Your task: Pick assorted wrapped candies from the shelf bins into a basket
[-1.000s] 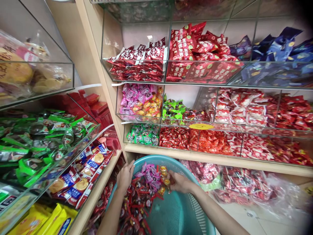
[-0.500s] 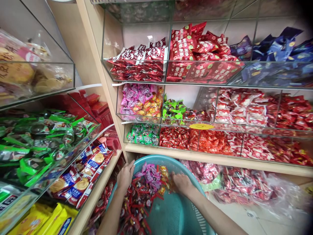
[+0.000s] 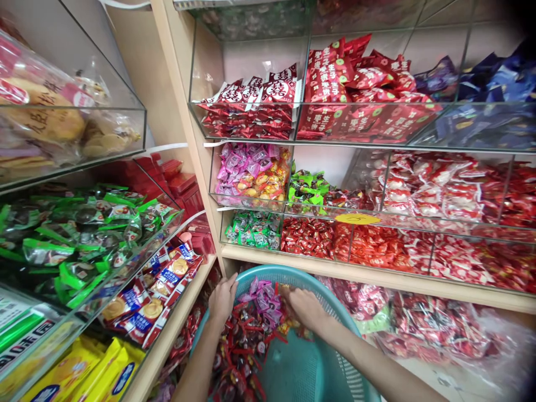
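A teal plastic basket holds wrapped candies. My left hand is closed over its rim at the upper left. Inside, my right hand is curled with its fingertips down among gold-wrapped candies, and the fingers partly hide them. Just left of those fingers lie pink-purple wrapped candies. Dark candies with red wrapper ends fill the left side of the basket, partly behind my left forearm.
Ahead, clear shelf bins hold pink candies, green candies and red packets. Green-wrapped snacks and biscuit packs are at left. Bagged red candies lie below the wooden shelf edge.
My right hand has moved left over the gold-wrapped candies, covering more of them. My left hand stays on the basket rim. The view has turned slightly left.
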`<state>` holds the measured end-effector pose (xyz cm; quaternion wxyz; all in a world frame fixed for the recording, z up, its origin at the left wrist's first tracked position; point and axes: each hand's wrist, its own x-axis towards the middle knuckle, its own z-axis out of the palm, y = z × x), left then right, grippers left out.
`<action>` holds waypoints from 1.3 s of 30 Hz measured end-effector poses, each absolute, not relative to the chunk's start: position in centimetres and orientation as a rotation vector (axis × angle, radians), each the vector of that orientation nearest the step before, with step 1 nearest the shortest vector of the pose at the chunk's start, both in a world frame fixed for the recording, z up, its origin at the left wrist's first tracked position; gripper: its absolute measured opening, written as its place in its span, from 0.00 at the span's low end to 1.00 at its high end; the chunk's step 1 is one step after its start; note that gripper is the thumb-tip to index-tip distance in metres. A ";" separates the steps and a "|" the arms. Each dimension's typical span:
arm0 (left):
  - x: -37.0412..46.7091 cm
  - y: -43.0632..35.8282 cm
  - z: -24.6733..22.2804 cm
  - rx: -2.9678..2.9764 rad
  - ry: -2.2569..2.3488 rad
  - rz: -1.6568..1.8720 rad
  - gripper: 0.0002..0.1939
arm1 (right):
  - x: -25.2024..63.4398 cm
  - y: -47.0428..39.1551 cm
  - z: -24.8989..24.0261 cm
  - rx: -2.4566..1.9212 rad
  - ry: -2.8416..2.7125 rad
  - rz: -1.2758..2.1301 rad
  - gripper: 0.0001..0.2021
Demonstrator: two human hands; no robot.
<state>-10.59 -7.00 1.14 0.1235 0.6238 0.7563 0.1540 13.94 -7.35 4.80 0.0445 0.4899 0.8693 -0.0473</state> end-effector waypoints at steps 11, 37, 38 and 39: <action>-10.5 -7.2 1.4 1.806 2.192 0.433 0.21 | 9.9 -4.7 4.4 1.482 2.656 0.003 0.17; -11.4 -6.8 -0.1 1.742 2.176 0.492 0.21 | 6.5 -1.1 17.8 1.144 3.544 0.227 0.13; -11.4 -6.8 -0.1 1.736 2.182 0.495 0.21 | 6.4 -0.4 19.9 1.154 3.566 0.342 0.13; -11.4 -6.8 -0.2 1.732 2.184 0.499 0.21 | 6.4 0.5 21.8 1.181 3.565 0.463 0.12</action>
